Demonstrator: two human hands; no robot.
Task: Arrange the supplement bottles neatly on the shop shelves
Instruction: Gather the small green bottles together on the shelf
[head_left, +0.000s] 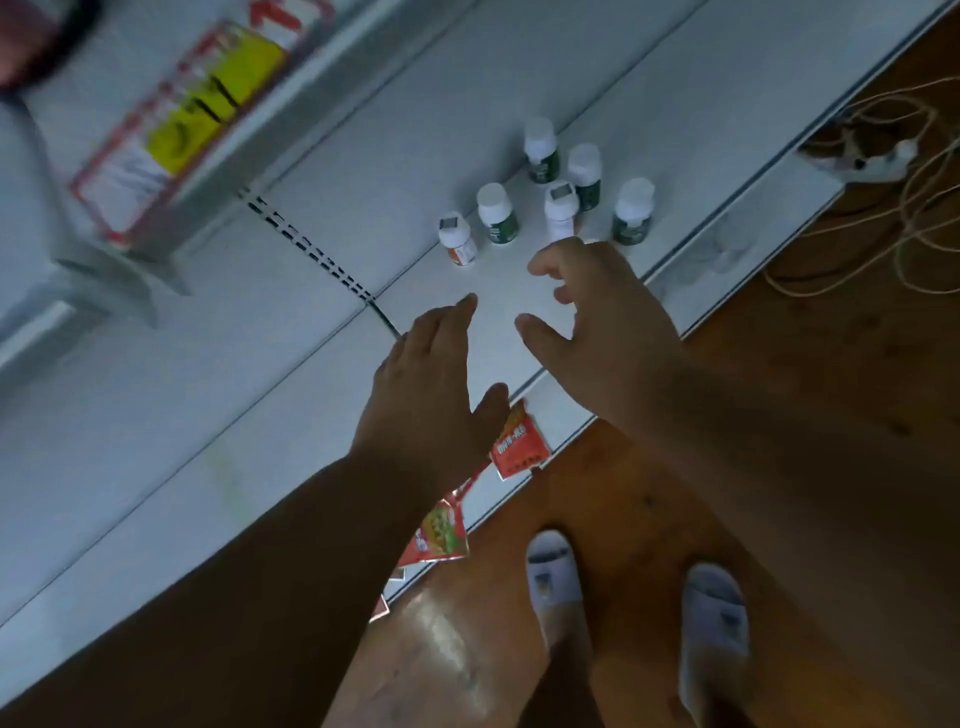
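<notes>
Several small white-capped supplement bottles stand upright in a loose cluster on the low white shelf (322, 374). Most have green labels, such as one at the back (541, 151) and one at the right (632, 213). An orange-labelled bottle (457, 240) stands at the left, and a white one (561, 210) in the middle. My left hand (431, 384) hovers over the shelf below the cluster, fingers straight, holding nothing. My right hand (597, 322) reaches toward the white bottle, fingers spread and loosely bent, just short of it.
Red sachet strips (519, 441) hang off the shelf's front edge. An upper shelf carries a red and yellow box (197, 109). A power strip (862, 161) and tangled cord (883, 234) lie on the wooden floor at right. My slippered feet (553, 571) stand close to the shelf.
</notes>
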